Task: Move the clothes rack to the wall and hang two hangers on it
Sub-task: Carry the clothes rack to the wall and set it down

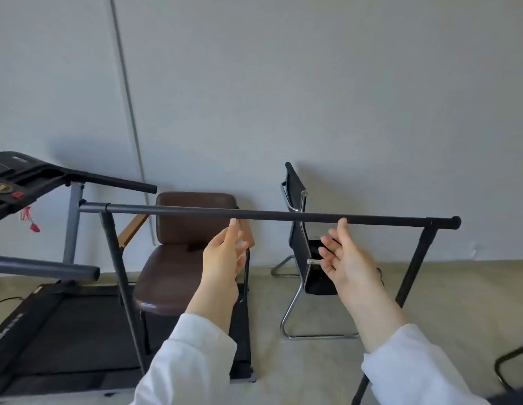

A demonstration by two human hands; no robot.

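Under the rack (269,215) bar, left hand (225,252) and right hand (346,257) both open, gripping nothing.
Could snag its legs on chair (178,258) or treadmill (49,317) if shoved crooked.

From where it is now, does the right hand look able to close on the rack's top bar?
Probably yes. The right hand is open just below the top bar, its fingertips at the bar's lower edge with nothing between them. The left hand is open below it too.

Black metal clothes rack (269,214), long horizontal top bar running left to right, slanted legs at both ends, standing on the floor just before the wall, bar bare
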